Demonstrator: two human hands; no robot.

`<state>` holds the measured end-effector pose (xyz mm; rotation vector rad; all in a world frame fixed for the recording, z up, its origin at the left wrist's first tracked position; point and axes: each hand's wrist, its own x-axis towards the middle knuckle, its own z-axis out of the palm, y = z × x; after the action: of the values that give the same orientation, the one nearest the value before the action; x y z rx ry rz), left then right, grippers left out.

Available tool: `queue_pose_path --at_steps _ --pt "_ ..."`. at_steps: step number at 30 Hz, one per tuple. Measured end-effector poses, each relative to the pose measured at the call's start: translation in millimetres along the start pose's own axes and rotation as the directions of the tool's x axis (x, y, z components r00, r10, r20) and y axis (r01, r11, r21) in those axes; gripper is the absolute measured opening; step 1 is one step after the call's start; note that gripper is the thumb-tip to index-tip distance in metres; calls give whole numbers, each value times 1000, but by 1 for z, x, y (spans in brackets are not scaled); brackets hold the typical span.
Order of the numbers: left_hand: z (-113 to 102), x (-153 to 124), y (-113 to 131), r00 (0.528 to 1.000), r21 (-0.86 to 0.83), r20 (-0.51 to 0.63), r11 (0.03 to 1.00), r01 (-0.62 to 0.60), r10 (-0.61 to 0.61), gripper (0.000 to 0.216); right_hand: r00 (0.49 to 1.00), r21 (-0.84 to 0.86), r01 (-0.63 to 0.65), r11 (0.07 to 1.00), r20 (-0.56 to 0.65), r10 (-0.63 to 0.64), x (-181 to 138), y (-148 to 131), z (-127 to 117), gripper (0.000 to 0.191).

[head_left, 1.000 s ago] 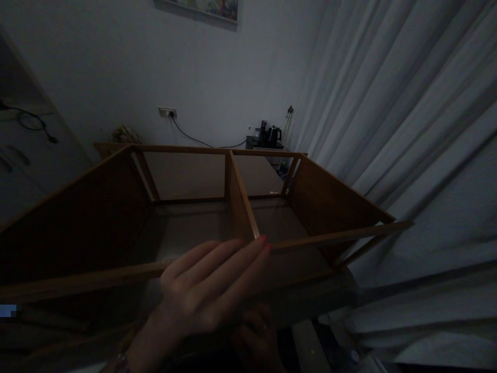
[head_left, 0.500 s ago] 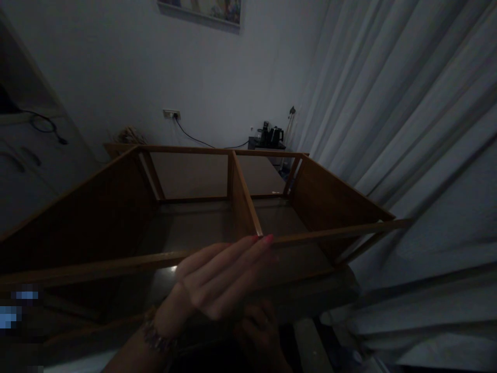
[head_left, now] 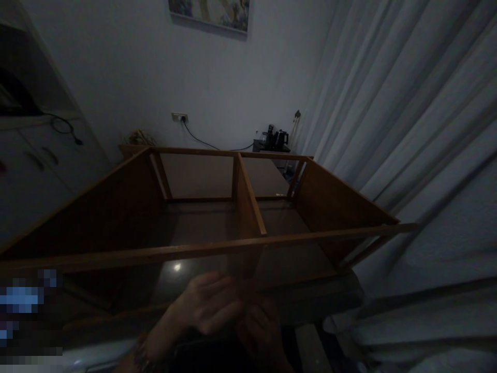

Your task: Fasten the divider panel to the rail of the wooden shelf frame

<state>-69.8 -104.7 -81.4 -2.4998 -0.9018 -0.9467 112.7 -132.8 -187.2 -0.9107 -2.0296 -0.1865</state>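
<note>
A wooden frame [head_left: 178, 252] with side panels and a middle divider [head_left: 250, 199] spans the view before me. Below its near rail my left hand [head_left: 212, 305], with a beaded bracelet on the wrist, has its fingers bent and drawn together. My right hand [head_left: 261, 326] is right beside it, fingers curled, the fingertips of both hands meeting or nearly so. It is too dark there to make out what they hold, if anything. Neither hand touches the rail.
A pale curtain [head_left: 388, 103] hangs along the right. Beyond the frame stand a black kettle [head_left: 281, 138] on a small dark stand and a wall socket [head_left: 179, 117] with a cable. White cabinet doors [head_left: 42, 155] are at the left. A picture [head_left: 217, 15] hangs above.
My left hand has come off the near rail and divider end, moving down to my right hand; its stretched fingers have bent. The view has shifted slightly.
</note>
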Motion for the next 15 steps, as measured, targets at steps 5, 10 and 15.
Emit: queue_pose_path --at_steps 5,10,15 --pt "-9 -19 -13 997 -200 78 979 39 -24 39 1000 46 11 999 -2 -11 6 -2 -6 34" --pt "-11 -30 -12 950 -199 68 929 312 -304 29 999 38 34 999 -15 -33 9 -4 -9 34" --pt "8 -20 -33 666 97 362 737 669 -652 21 999 33 37 999 -3 -36 8 -3 -9 34"
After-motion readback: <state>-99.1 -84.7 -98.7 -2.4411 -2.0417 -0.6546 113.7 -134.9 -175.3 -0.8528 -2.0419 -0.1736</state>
